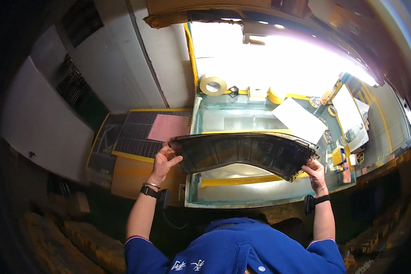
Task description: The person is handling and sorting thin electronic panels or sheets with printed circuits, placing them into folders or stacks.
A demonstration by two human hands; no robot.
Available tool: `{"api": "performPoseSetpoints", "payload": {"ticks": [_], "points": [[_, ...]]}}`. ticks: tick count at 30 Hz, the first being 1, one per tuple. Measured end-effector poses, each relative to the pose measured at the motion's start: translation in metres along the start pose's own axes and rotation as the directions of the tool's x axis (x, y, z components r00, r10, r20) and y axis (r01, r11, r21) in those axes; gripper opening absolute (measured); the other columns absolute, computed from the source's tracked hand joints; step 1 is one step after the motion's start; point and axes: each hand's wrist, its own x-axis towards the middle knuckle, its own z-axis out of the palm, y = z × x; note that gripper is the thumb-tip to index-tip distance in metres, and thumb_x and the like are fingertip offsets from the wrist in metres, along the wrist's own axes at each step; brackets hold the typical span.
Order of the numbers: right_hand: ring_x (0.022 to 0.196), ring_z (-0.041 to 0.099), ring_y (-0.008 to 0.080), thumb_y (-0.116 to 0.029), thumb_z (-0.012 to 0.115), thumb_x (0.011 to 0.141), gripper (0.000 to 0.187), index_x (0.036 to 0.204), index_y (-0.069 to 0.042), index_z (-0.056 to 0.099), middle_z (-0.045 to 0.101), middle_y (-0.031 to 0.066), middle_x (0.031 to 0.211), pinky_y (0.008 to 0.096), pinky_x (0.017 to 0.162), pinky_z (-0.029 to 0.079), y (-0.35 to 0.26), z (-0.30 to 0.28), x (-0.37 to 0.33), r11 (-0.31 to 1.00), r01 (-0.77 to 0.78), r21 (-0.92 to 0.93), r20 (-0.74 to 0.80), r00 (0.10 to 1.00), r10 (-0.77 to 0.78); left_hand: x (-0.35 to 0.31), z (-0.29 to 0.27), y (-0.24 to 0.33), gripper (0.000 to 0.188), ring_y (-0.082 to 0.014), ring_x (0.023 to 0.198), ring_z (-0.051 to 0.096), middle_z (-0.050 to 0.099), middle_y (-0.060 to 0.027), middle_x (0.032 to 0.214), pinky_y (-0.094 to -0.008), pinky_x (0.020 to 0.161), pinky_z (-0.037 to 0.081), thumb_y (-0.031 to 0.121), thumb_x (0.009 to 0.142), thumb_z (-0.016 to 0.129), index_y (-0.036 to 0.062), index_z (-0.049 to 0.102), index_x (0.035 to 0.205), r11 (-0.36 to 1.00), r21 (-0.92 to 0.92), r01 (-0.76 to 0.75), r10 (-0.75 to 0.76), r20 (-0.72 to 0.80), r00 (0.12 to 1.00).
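A wide, dark, flexible-looking sheet [235, 151] spans the space between my two hands, bowed upward in the middle. Faint vertical seams divide its surface into panels, and its right end looks frayed or layered. My left hand [162, 164] pinches the left end, thumb on the near face. On the right end, my right hand [314, 172] is closed round the lower corner. Beneath the sheet lies a glass-topped light table [242, 194] with a teal edge and yellow tape strips; the sheet hides part of it.
A tape roll [213, 85] and a yellow roll [276, 95] stand along the table's back. White paper [301, 119] lies behind the sheet. A clear bottle [350, 135] and a yellow box [338, 156] are at right. At left, pink paper [168, 128] rests on a dark gridded sheet [137, 134].
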Motion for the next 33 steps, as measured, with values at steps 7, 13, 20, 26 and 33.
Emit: {"api": "performPoseSetpoints", "payload": {"ticks": [7,13,20,26,33], "points": [[0.086,0.055,0.0110,0.005,0.064,0.070,0.038,0.106,-0.005,0.058,0.060,0.0000,0.097,0.0244,0.080,0.042,0.051,0.021,0.017,0.987,0.081,-0.135,-0.104,0.990,-0.095,0.026,0.049,-0.036,0.015,-0.0083,0.069,0.050,0.057,0.0013,0.074,-0.0236,0.065,0.042,0.007,0.068,0.072,0.0029,0.059,0.076,0.991,0.132,-0.007,0.036,-0.215,0.976],[0.080,0.057,0.0093,0.005,0.063,0.073,0.023,0.095,-0.002,0.061,0.062,0.0019,0.092,0.0230,0.075,0.044,0.024,0.022,0.021,0.977,0.204,-0.062,-0.094,0.973,-0.209,0.035,0.043,-0.016,0.027,-0.0027,0.055,0.036,0.043,0.0080,0.059,-0.0202,0.050,0.032,0.007,0.071,0.071,0.0075,0.048,0.057,0.985,0.125,-0.116,0.142,-0.220,0.965],[0.076,0.057,0.0109,0.006,0.066,0.069,0.026,0.094,-0.002,0.062,0.063,0.0023,0.089,0.0247,0.072,0.046,0.009,-0.003,0.009,0.993,0.098,-0.060,-0.029,0.995,-0.100,0.017,0.017,-0.016,0.041,-0.0033,0.051,0.029,0.032,0.0078,0.054,-0.0201,0.046,0.028,0.005,0.069,0.073,0.0116,0.036,0.052,0.893,0.448,-0.040,0.083,-0.078,0.993],[0.077,0.057,0.0112,0.007,0.068,0.066,0.034,0.097,-0.004,0.059,0.062,0.0014,0.087,0.0252,0.072,0.047,0.027,0.012,0.006,0.996,0.073,-0.058,-0.116,0.990,-0.079,0.016,0.046,-0.033,0.022,-0.0031,0.060,0.046,0.057,0.0044,0.068,-0.0218,0.057,0.040,0.003,0.064,0.075,0.0066,0.054,0.065,0.987,0.137,-0.082,0.109,-0.201,0.973],[0.072,0.058,0.0109,0.006,0.064,0.069,0.019,0.087,-0.001,0.062,0.063,0.0030,0.079,0.0243,0.068,0.046,0.017,0.013,0.005,0.975,0.220,-0.024,-0.121,0.968,-0.222,0.029,0.044,-0.016,0.019,-0.0024,0.057,0.044,0.057,0.0037,0.063,-0.0209,0.053,0.039,0.008,0.065,0.075,0.0046,0.057,0.063,0.979,0.153,-0.134,0.160,-0.173,0.972]]}}
